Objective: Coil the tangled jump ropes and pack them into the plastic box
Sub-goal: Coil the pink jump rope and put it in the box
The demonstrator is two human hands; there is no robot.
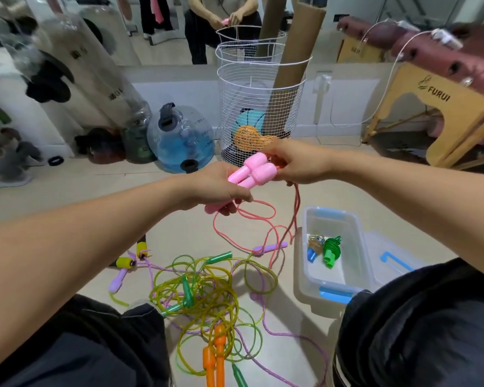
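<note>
Now coiling: left hand (221, 188) grips both pink handles (253, 171), right hand (296, 163) pinches the cord (266, 216); next, wrap loops, then box (358, 241) at four o'clock.

orange handles (215, 358) cut off by bottom edge, left fingers (229, 209) partly hidden behind pink handles (249, 174)

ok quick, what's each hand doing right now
left hand: holding the pink handles
right hand: pinching the pink rope by the handle ends
</note>
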